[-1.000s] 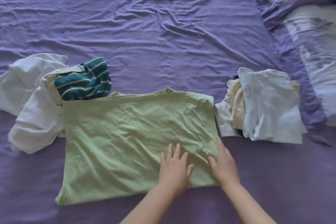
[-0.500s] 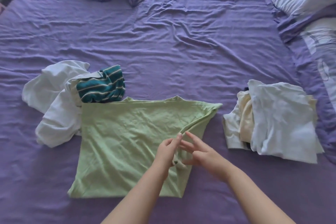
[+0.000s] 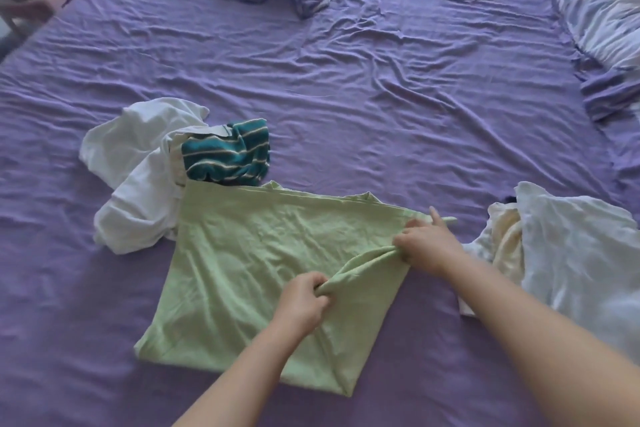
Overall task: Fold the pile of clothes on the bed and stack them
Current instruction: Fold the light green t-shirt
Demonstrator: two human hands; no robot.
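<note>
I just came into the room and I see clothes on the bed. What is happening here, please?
A person is folding a green shirt spread on the purple bed. Both hands grip its right edge: the left hand pinches a raised fold, and the right hand holds the cloth nearer the top corner. Unfolded white clothes and a striped teal piece lie to the left. A stack of pale folded clothes lies to the right.

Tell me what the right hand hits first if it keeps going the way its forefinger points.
Beyond the green shirt it grips, the right hand likely meets only bare purple sheet; the line looks free, though depth is unclear.
</note>
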